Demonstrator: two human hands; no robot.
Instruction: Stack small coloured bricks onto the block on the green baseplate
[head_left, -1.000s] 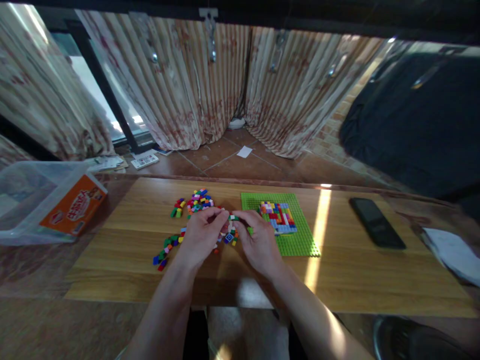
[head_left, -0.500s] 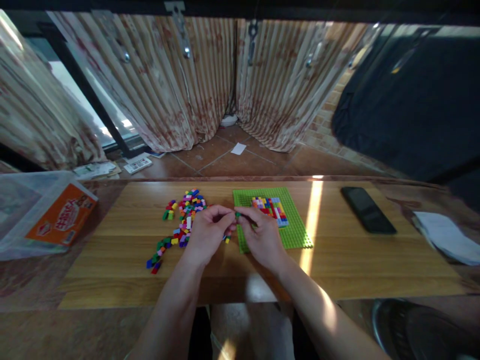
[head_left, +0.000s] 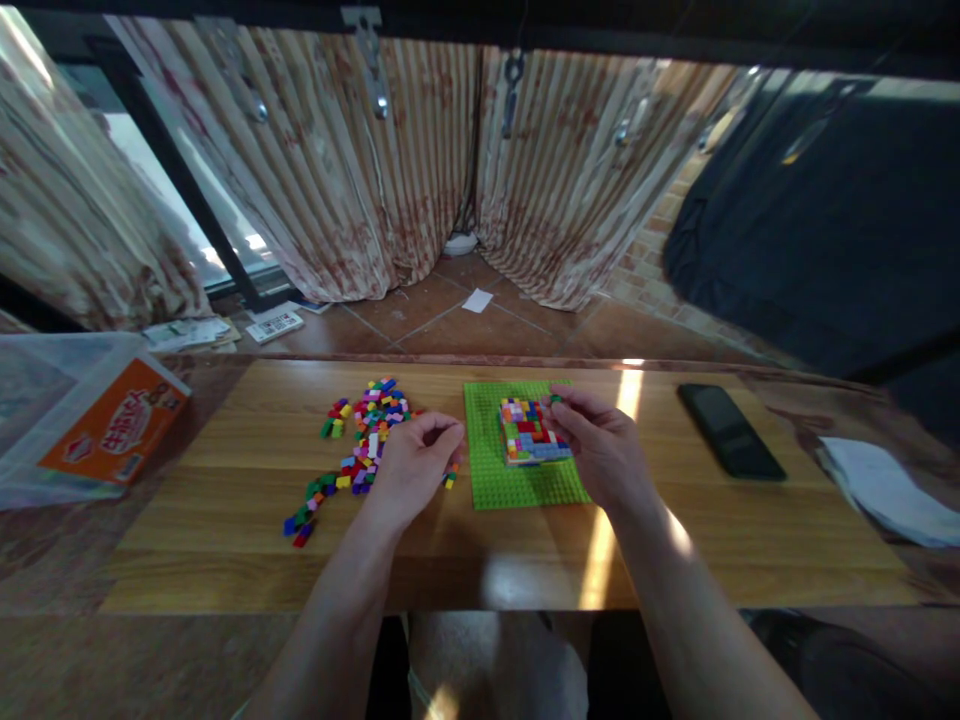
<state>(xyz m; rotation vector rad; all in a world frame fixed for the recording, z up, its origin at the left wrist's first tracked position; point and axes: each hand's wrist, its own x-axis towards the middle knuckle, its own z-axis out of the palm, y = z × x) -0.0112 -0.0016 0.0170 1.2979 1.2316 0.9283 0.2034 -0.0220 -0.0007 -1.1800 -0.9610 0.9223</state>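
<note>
Between thumb and fingertips, my right hand [head_left: 606, 448] pinches a small green toy brick [head_left: 556, 399] over the right part of a block of many-coloured bricks [head_left: 529, 430]. That block stands on a green studded baseplate [head_left: 491, 488]. To the left of the baseplate, my left hand [head_left: 414, 468] is closed in a pinch. Whether anything is between its fingers cannot be seen. A pile of loose coloured bricks [head_left: 373, 420] lies beside and partly behind the left hand, and a few bricks [head_left: 451, 475] show just past its fingers.
The wooden table [head_left: 240, 480] also carries a row of bricks [head_left: 311, 500] at left and a black phone [head_left: 729, 430] at right. A clear plastic box [head_left: 45, 400] with an orange label stands far left. White papers [head_left: 889, 490] lie far right.
My hands have parted. The right hand has moved right with the green brick, from beside the left hand to over the brick block. My left hand has stayed nearly in place.
</note>
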